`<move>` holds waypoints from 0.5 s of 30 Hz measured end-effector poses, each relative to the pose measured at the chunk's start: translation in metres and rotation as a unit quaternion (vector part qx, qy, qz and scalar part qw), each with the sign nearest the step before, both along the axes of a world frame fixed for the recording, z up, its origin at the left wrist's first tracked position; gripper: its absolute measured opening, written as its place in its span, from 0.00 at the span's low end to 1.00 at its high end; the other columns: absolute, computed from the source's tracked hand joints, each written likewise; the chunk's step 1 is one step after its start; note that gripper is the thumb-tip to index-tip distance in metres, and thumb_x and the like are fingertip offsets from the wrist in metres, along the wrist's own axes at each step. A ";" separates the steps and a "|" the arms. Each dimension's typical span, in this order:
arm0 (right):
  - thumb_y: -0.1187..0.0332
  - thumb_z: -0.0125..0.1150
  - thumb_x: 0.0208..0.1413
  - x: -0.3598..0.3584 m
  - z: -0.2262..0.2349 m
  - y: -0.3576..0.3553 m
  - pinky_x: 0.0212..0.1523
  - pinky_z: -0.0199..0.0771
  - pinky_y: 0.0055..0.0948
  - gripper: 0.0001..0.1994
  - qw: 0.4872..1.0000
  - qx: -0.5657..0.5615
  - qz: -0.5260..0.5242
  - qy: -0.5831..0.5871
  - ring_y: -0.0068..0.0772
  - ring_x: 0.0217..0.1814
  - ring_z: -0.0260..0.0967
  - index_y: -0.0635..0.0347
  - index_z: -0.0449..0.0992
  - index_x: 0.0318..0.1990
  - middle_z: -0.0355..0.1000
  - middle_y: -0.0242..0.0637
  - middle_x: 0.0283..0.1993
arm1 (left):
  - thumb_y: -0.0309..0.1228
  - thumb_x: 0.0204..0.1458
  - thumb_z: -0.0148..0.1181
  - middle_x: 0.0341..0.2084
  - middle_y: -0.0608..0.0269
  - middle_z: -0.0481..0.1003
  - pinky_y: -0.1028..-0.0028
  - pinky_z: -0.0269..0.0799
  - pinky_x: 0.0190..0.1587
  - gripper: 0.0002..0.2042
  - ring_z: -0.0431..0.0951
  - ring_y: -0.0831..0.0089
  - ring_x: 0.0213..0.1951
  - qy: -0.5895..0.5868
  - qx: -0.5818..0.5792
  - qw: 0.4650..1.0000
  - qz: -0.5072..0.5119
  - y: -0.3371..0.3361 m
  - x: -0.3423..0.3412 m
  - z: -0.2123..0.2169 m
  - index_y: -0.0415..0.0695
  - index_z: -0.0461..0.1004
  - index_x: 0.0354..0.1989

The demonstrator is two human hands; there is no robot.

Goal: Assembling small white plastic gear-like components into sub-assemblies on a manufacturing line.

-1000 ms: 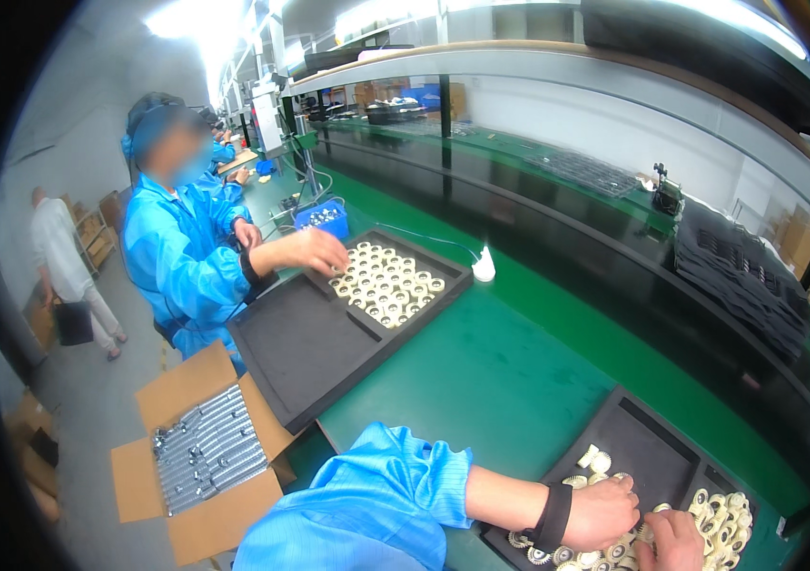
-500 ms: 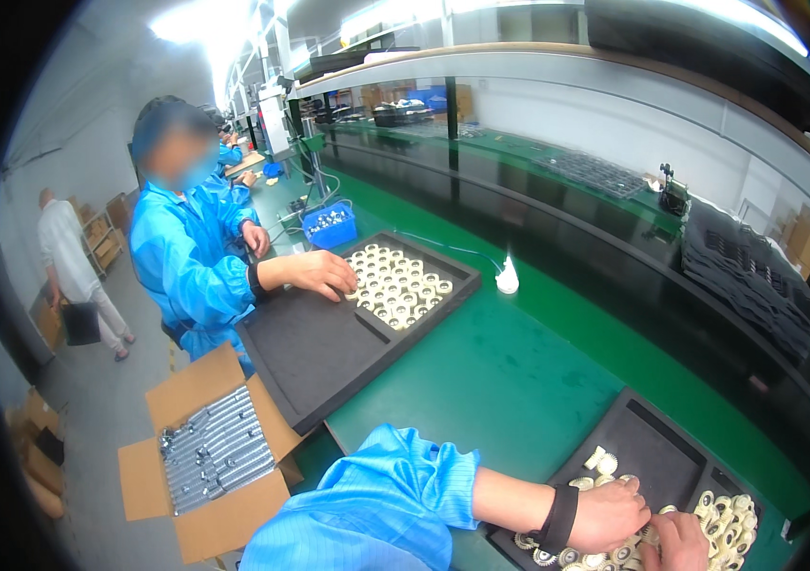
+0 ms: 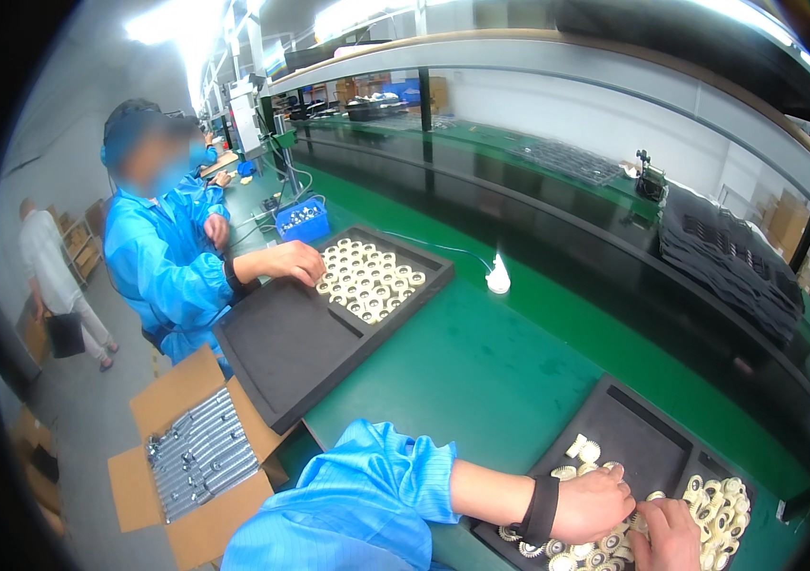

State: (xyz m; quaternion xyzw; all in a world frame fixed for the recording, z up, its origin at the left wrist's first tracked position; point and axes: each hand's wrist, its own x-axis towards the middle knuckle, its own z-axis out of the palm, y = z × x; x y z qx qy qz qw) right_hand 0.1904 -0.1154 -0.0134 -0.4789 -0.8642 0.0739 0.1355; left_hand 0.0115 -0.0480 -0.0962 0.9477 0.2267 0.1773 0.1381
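My left hand [image 3: 592, 504], with a dark band at its wrist, reaches into a black tray [image 3: 626, 428] at the lower right. Its fingers are bent and closed above cream toothed gears [image 3: 581, 552]. Close beside it, my right hand [image 3: 669, 535] also has its fingers curled together. Whatever lies between the fingers of either hand is hidden. More cream parts with dark centres [image 3: 717, 519] are heaped in the tray's right compartment, next to my right hand. Two loose cream pieces [image 3: 584, 447] lie just beyond my left hand.
Across the green bench [image 3: 424, 357], a co-worker in a blue smock [image 3: 162, 266] touches cream parts [image 3: 367, 278] in another black tray [image 3: 296, 347]. A carton of metal rods [image 3: 203, 455] stands at left. Behind are a blue bin [image 3: 302, 221], a white cone-shaped object [image 3: 498, 276] and stacked black trays [image 3: 729, 262].
The whole view has shifted, so the bench and trays sit slightly further left. Both my hands stay over the parts in the near tray, their fingers slightly moved. The co-worker's hand remains at the far tray.
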 end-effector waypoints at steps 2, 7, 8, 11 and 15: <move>0.74 0.58 0.50 0.002 -0.003 0.002 0.48 0.69 0.39 0.15 1.000 0.004 0.003 -0.003 0.51 0.47 0.66 0.64 0.71 0.47 0.69 0.47 0.45 | 0.29 0.43 0.57 0.31 0.46 0.73 0.60 0.67 0.50 0.12 0.71 0.48 0.43 -0.009 0.014 1.000 -0.002 0.000 0.001 -0.002 0.31 0.72 0.33; 0.74 0.58 0.51 -0.001 0.000 0.002 0.48 0.69 0.39 0.15 1.000 0.007 0.015 -0.003 0.50 0.47 0.66 0.64 0.71 0.47 0.69 0.47 0.44 | 0.29 0.42 0.57 0.30 0.46 0.73 0.60 0.67 0.50 0.13 0.71 0.49 0.42 -0.029 0.034 0.999 0.011 0.000 -0.002 -0.005 0.31 0.72 0.33; 0.74 0.57 0.51 -0.001 0.001 0.001 0.48 0.69 0.39 0.15 1.000 0.005 0.010 -0.002 0.50 0.47 0.66 0.64 0.71 0.47 0.69 0.47 0.44 | 0.30 0.42 0.57 0.30 0.47 0.73 0.60 0.67 0.49 0.13 0.71 0.50 0.41 -0.026 0.036 0.999 0.006 0.000 0.000 -0.006 0.31 0.72 0.32; 0.75 0.57 0.51 0.001 0.001 0.000 0.48 0.68 0.39 0.14 1.000 -0.001 0.008 -0.002 0.51 0.47 0.66 0.64 0.71 0.47 0.69 0.48 0.44 | 0.30 0.41 0.58 0.28 0.49 0.73 0.62 0.67 0.47 0.12 0.71 0.53 0.39 -0.038 0.030 0.999 0.004 0.001 0.004 -0.008 0.33 0.72 0.30; 0.74 0.57 0.51 0.002 -0.002 0.000 0.48 0.68 0.40 0.14 1.000 0.004 0.017 -0.010 0.51 0.47 0.66 0.64 0.71 0.47 0.69 0.48 0.44 | 0.31 0.41 0.57 0.24 0.52 0.73 0.66 0.66 0.45 0.11 0.71 0.58 0.36 -0.011 0.053 0.999 0.006 0.001 0.007 -0.011 0.34 0.73 0.27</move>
